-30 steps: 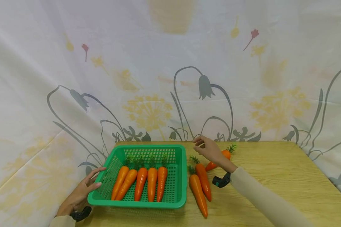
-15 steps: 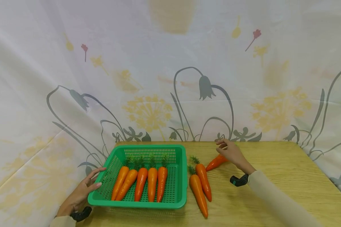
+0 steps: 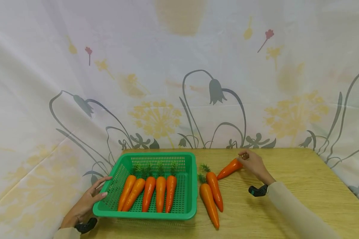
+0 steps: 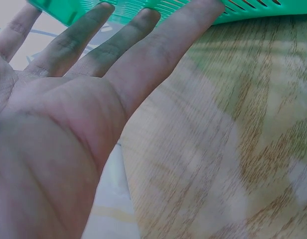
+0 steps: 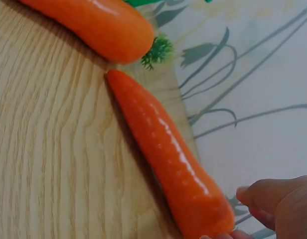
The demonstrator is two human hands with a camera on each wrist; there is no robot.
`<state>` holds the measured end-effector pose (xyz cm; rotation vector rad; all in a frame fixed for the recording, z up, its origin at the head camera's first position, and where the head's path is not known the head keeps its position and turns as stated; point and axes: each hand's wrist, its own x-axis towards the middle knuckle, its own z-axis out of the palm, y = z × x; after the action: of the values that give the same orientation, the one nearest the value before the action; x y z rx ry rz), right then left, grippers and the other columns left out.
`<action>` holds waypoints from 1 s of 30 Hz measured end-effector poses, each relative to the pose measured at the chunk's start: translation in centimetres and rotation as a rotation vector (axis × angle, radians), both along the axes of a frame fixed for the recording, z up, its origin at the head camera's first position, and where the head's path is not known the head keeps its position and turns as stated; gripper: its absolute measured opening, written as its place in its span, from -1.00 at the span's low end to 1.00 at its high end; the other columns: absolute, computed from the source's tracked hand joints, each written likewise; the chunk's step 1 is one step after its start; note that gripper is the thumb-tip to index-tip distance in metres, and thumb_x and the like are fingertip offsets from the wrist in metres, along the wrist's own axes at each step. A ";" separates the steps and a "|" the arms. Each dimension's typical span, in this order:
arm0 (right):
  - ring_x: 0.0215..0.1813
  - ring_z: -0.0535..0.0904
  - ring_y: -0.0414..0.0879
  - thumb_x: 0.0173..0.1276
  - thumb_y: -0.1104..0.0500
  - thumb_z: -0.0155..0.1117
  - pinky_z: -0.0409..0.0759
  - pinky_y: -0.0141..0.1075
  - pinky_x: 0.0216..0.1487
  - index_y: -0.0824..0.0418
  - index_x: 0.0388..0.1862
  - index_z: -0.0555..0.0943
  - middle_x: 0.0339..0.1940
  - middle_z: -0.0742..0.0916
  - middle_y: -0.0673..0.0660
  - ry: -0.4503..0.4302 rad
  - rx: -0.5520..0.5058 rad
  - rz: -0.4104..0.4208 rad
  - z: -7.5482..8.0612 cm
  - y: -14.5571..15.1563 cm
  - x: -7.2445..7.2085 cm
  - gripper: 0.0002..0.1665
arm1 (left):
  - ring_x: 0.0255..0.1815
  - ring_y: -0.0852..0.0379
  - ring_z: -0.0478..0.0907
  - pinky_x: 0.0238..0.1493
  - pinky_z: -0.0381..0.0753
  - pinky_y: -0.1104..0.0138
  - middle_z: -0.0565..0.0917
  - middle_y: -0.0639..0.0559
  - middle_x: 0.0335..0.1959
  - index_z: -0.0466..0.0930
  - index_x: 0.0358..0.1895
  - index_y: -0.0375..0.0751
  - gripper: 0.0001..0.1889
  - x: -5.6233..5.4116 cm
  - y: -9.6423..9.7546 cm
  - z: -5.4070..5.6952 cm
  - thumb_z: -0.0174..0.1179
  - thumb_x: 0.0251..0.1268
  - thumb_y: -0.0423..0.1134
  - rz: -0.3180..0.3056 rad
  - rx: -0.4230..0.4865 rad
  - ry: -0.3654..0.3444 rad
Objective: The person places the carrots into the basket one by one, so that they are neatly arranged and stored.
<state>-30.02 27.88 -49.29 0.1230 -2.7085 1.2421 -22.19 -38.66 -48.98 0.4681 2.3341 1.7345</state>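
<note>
My left hand (image 3: 85, 199) rests against the left side of a green basket (image 3: 145, 215), fingers spread along its outer wall and thumb at the rim. In the left wrist view the fingers touch the basket's wall (image 4: 253, 9). At the leafy end of an orange carrot (image 3: 229, 168) is my right hand (image 3: 255, 165), its loosely bent fingers around the leaves. The right wrist view shows fingertips against the carrot's (image 5: 166, 154) thick end, with a gap between thumb and finger. The leaves are mostly hidden by the hand.
Inside the basket several carrots (image 3: 149, 194) lie side by side, leaves toward the back. Two more carrots, one darker orange (image 3: 214, 191) and one lighter (image 3: 209, 205), lie right of it on the wooden table (image 3: 299, 179). A flowered curtain (image 3: 167, 83) hangs behind.
My right hand has moved right, from beside the basket, over the lone carrot, to its leafy end. The left hand, basket and carrots have stayed in place.
</note>
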 end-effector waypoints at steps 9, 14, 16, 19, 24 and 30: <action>-0.04 0.65 0.20 0.54 -0.15 0.25 0.67 -0.04 -0.11 0.39 0.23 0.52 0.08 0.66 0.46 -0.095 0.061 -0.011 -0.8 0.0 -0.4 -0.35 | 0.54 -0.67 -0.45 0.31 -0.13 -0.63 -0.32 -0.42 0.64 0.04 0.62 -0.19 -0.39 0.2 0.3 0.2 -0.02 0.63 -0.35 0.014 0.000 0.000; 0.07 0.59 0.36 0.52 -0.19 0.24 0.61 0.15 0.03 0.46 0.24 0.48 0.19 0.59 0.57 -0.115 0.094 -0.009 -0.6 -0.3 -0.3 -0.26 | 0.55 -0.65 -0.44 0.30 -0.15 -0.63 -0.30 -0.42 0.64 0.05 0.63 -0.17 -0.39 0.3 0.5 0.5 0.00 0.63 -0.34 0.025 -0.009 -0.003; 0.03 0.60 0.34 0.51 -0.16 0.27 0.62 0.11 0.00 0.50 0.25 0.47 0.18 0.59 0.57 -0.126 0.095 -0.004 -0.7 -0.4 -0.3 -0.25 | 0.55 -0.64 -0.44 0.30 -0.16 -0.63 -0.30 -0.41 0.65 0.05 0.63 -0.16 -0.39 0.3 0.5 0.5 0.00 0.63 -0.34 0.023 -0.007 -0.005; -0.09 0.63 0.28 0.50 -0.13 0.30 0.64 -0.02 -0.15 0.52 0.27 0.44 0.14 0.61 0.56 -0.155 0.075 -0.004 -0.8 -0.5 -0.3 -0.24 | 0.55 -0.64 -0.45 0.31 -0.15 -0.63 -0.30 -0.39 0.66 0.05 0.63 -0.16 -0.38 0.3 0.5 0.5 0.00 0.63 -0.34 0.021 -0.004 -0.010; -0.34 0.63 0.05 0.44 -0.04 0.38 0.67 -0.22 -0.37 0.53 0.27 0.44 0.07 0.63 0.51 -0.195 -0.014 -0.012 -0.6 -0.6 -0.5 -0.26 | 0.55 -0.64 -0.45 0.32 -0.12 -0.62 -0.31 -0.39 0.66 0.05 0.63 -0.15 -0.38 0.2 0.4 0.5 0.00 0.63 -0.34 0.024 -0.003 -0.011; -0.24 0.66 0.07 0.41 0.08 0.39 0.77 -0.16 -0.28 0.53 0.28 0.45 0.05 0.62 0.48 -0.223 -0.058 0.031 -0.4 -0.7 -0.4 -0.33 | 0.55 -0.64 -0.45 0.31 -0.13 -0.62 -0.33 -0.39 0.66 0.04 0.64 -0.14 -0.38 0.4 0.3 0.5 0.00 0.63 -0.33 0.024 -0.009 -0.021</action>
<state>-30.45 27.22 -49.69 0.0203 -2.8624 1.4203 -21.78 -38.35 -48.50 0.4197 2.3418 1.7301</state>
